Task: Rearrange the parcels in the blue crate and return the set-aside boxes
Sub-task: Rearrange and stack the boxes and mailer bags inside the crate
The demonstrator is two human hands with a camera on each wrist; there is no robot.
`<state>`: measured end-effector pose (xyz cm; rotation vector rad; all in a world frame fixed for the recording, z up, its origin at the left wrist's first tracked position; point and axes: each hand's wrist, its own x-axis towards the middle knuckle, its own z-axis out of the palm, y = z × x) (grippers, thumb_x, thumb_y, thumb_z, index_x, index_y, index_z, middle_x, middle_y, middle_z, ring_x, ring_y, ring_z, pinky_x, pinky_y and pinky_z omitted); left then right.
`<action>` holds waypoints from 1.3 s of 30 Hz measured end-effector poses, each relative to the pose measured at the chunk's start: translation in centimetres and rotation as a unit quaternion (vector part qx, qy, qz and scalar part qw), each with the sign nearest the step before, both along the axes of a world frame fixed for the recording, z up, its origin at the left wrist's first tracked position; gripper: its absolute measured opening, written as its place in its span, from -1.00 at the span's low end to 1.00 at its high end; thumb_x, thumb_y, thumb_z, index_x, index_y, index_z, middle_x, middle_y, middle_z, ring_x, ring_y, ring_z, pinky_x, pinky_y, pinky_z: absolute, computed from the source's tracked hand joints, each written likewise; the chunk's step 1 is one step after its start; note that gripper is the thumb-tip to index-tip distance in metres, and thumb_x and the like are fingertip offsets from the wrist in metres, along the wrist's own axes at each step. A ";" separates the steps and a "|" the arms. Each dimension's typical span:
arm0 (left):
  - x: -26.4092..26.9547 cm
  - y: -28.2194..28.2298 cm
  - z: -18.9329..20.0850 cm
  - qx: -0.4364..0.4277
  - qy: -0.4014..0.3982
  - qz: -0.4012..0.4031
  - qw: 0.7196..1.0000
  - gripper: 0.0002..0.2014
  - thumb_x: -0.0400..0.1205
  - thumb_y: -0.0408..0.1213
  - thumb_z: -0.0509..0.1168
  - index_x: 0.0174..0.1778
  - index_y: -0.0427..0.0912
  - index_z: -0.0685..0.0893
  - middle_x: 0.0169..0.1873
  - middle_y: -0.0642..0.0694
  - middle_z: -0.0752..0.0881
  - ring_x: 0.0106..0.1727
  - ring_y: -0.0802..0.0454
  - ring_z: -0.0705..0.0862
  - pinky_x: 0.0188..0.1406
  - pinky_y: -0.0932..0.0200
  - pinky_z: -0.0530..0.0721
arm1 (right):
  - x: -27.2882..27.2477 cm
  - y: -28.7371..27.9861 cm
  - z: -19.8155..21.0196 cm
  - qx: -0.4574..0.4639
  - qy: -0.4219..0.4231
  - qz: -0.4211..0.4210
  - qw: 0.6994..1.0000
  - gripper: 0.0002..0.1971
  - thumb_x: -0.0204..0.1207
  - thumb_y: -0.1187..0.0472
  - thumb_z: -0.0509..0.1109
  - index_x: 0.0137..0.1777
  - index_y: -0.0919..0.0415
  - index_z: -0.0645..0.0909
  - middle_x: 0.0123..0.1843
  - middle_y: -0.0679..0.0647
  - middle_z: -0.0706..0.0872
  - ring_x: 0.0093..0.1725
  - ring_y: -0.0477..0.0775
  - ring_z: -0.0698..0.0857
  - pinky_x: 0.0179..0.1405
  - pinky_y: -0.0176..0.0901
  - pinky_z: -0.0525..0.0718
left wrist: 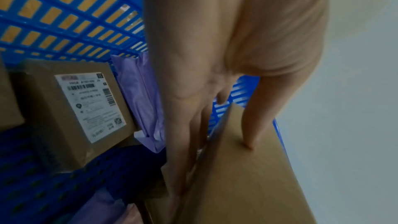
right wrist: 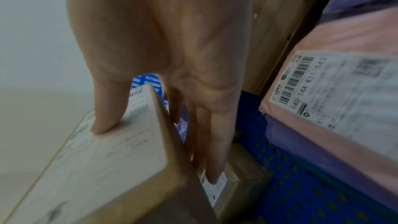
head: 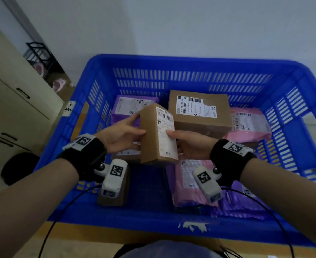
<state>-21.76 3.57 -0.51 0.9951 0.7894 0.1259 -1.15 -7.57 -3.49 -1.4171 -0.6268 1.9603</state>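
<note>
Both hands hold a small cardboard box (head: 157, 135) with a white label, tilted above the middle of the blue crate (head: 172, 60). My left hand (head: 127, 133) grips its left side, thumb on the plain face (left wrist: 249, 142) and fingers underneath. My right hand (head: 187, 144) grips the right side, thumb pressed on the label (right wrist: 105, 117) and fingers behind the box. Inside the crate lie a larger cardboard box (head: 200, 112), a purple mailer (head: 131, 107), pink mailers (head: 248, 125) (head: 189, 181), and another labelled box (left wrist: 86, 108).
A small box (head: 114, 198) stands at the crate's front left, and a purple mailer (head: 243, 202) lies front right. Bare crate floor (head: 148, 183) shows between them. A beige cabinet (head: 13, 101) stands to the left, a wall behind. Black cables trail from both wrists.
</note>
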 end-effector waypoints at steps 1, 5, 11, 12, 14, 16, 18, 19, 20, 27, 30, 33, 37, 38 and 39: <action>0.0 0.0 -0.1 0.007 0.008 0.014 1.000 -0.25 0.54 -0.56 0.25 0.52 0.27 0.29 0.21 -0.22 0.69 0.08 -0.14 0.75 -0.08 -0.16 0.74 | 0.1 -0.1 0.0 0.006 -0.008 0.002 1.000 -0.70 0.60 0.02 0.28 0.29 0.07 0.55 0.11 0.10 0.71 0.03 0.06 0.73 -0.01 -0.05 0.72; 0.1 -0.2 -0.5 0.055 0.076 0.027 0.995 -0.41 0.64 -0.58 0.13 0.45 0.17 0.44 0.05 -0.22 0.74 0.04 -0.14 0.72 0.02 -0.22 0.71 | 0.2 -0.2 -0.3 0.015 -0.055 0.025 0.998 -0.65 0.55 0.16 0.38 0.33 0.09 0.51 0.24 0.14 0.70 0.16 0.16 0.71 0.14 0.05 0.70; 0.8 -1.6 -2.2 0.002 0.189 -0.042 0.981 -0.80 0.71 -0.35 0.11 0.06 -0.06 0.63 -0.12 -0.12 0.69 -0.23 -0.03 0.64 -0.06 -0.08 0.72 | -0.7 -1.0 -2.2 -0.044 -0.086 0.127 0.987 -0.59 0.52 0.21 0.44 0.37 0.17 0.54 0.29 0.16 0.71 0.21 0.14 0.74 0.13 -0.02 0.75; 0.9 -1.8 -2.9 0.000 0.209 -0.065 0.976 -0.80 0.71 -0.36 0.10 0.10 -0.06 0.60 -0.07 -0.13 0.68 -0.14 -0.06 0.64 0.05 -0.16 0.67 | -1.1 -1.2 -2.7 -0.055 -0.084 0.135 0.986 -0.60 0.53 0.20 0.43 0.36 0.18 0.54 0.29 0.17 0.71 0.23 0.15 0.73 0.18 0.00 0.73; 0.9 -2.1 -4.1 -0.002 0.242 -0.100 0.965 -0.79 0.70 -0.41 0.09 0.15 -0.10 0.56 0.02 -0.14 0.68 0.02 -0.10 0.65 0.13 -0.23 0.60 | -1.9 -1.3 -3.8 -0.084 -0.084 0.147 0.982 -0.60 0.55 0.19 0.41 0.38 0.22 0.55 0.28 0.18 0.71 0.25 0.17 0.71 0.24 0.02 0.69; 0.9 -2.2 -5.1 -0.015 0.268 -0.129 0.955 -0.76 0.70 -0.44 0.11 0.24 -0.18 0.56 0.13 -0.18 0.68 0.12 -0.14 0.65 0.12 -0.24 0.62 | -2.7 -1.3 -5.0 -0.123 -0.080 0.154 0.977 -0.59 0.57 0.19 0.39 0.41 0.22 0.51 0.20 0.14 0.71 0.17 0.10 0.69 0.20 -0.06 0.67; 0.9 -2.4 -6.0 -0.023 0.291 -0.147 0.945 -0.74 0.69 -0.48 0.11 0.27 -0.26 0.55 0.21 -0.23 0.65 0.19 -0.21 0.63 0.10 -0.24 0.64 | -3.2 -1.3 -6.2 -0.147 -0.077 0.171 0.971 -0.57 0.56 0.23 0.40 0.43 0.21 0.49 0.21 0.12 0.70 0.23 0.11 0.66 0.26 -0.04 0.64; 1.0 -2.4 -6.3 -0.022 0.302 -0.152 0.941 -0.72 0.68 -0.51 0.11 0.28 -0.31 0.54 0.24 -0.27 0.64 0.22 -0.25 0.62 0.08 -0.25 0.64 | -3.5 -1.2 -6.8 -0.151 -0.076 0.185 0.968 -0.56 0.55 0.25 0.41 0.43 0.20 0.49 0.26 0.13 0.68 0.30 0.13 0.63 0.32 -0.01 0.62; 1.0 -2.3 -6.7 -0.023 0.314 -0.158 0.936 -0.71 0.67 -0.53 0.11 0.30 -0.37 0.53 0.28 -0.31 0.62 0.25 -0.30 0.61 0.07 -0.26 0.65 | -3.7 -1.1 -7.3 -0.157 -0.072 0.199 0.965 -0.56 0.55 0.26 0.40 0.43 0.20 0.49 0.30 0.15 0.66 0.35 0.16 0.60 0.36 0.03 0.59; 1.1 -2.6 -7.5 -0.083 0.329 -0.254 0.906 -0.68 0.74 -0.41 0.07 0.42 -0.26 0.45 0.48 -0.30 0.46 0.46 -0.35 0.47 0.28 -0.22 0.58 | -2.7 -1.6 -8.5 -0.195 -0.022 0.257 0.946 -0.53 0.57 0.31 0.37 0.49 0.25 0.45 0.45 0.25 0.58 0.43 0.25 0.56 0.45 0.12 0.53; 1.6 -2.4 -8.4 -0.065 0.320 -0.211 0.921 -0.65 0.70 -0.47 0.12 0.42 -0.25 0.48 0.45 -0.24 0.50 0.40 -0.27 0.52 0.15 -0.22 0.66 | -2.2 -1.1 -8.1 -0.193 -0.052 0.193 0.961 -0.58 0.59 0.25 0.36 0.44 0.22 0.48 0.40 0.20 0.62 0.36 0.21 0.61 0.38 0.09 0.58; 1.9 -1.9 -8.8 -0.058 0.320 -0.169 0.930 -0.71 0.69 -0.49 0.13 0.31 -0.28 0.56 0.38 -0.21 0.57 0.28 -0.17 0.56 0.03 -0.16 0.70 | -1.9 -0.2 -8.6 -0.179 -0.080 0.112 0.974 -0.57 0.58 0.28 0.36 0.45 0.25 0.47 0.40 0.20 0.62 0.32 0.19 0.62 0.30 0.17 0.62; 1.6 -1.6 -9.4 -0.063 0.348 -0.146 0.924 -0.67 0.69 -0.53 0.10 0.35 -0.24 0.52 0.44 -0.22 0.51 0.46 -0.23 0.47 0.09 -0.12 0.64 | -2.9 1.0 -9.7 -0.184 -0.104 0.061 0.975 -0.59 0.58 0.32 0.35 0.42 0.34 0.49 0.37 0.22 0.63 0.38 0.26 0.60 0.35 0.30 0.56; 1.4 -1.6 -9.5 -0.063 0.355 -0.143 0.922 -0.65 0.68 -0.54 0.09 0.36 -0.22 0.51 0.44 -0.21 0.51 0.48 -0.20 0.45 0.12 -0.10 0.62 | -3.4 1.2 -9.9 -0.183 -0.118 0.052 0.975 -0.58 0.57 0.31 0.37 0.42 0.33 0.49 0.37 0.22 0.64 0.36 0.26 0.62 0.32 0.32 0.58; 1.3 -1.6 -9.6 -0.064 0.360 -0.144 0.919 -0.64 0.68 -0.54 0.07 0.37 -0.21 0.50 0.45 -0.20 0.50 0.49 -0.19 0.44 0.15 -0.09 0.60 | -3.8 1.3 -10.3 -0.179 -0.131 0.041 0.974 -0.56 0.55 0.30 0.39 0.42 0.31 0.48 0.35 0.23 0.65 0.33 0.26 0.64 0.27 0.34 0.61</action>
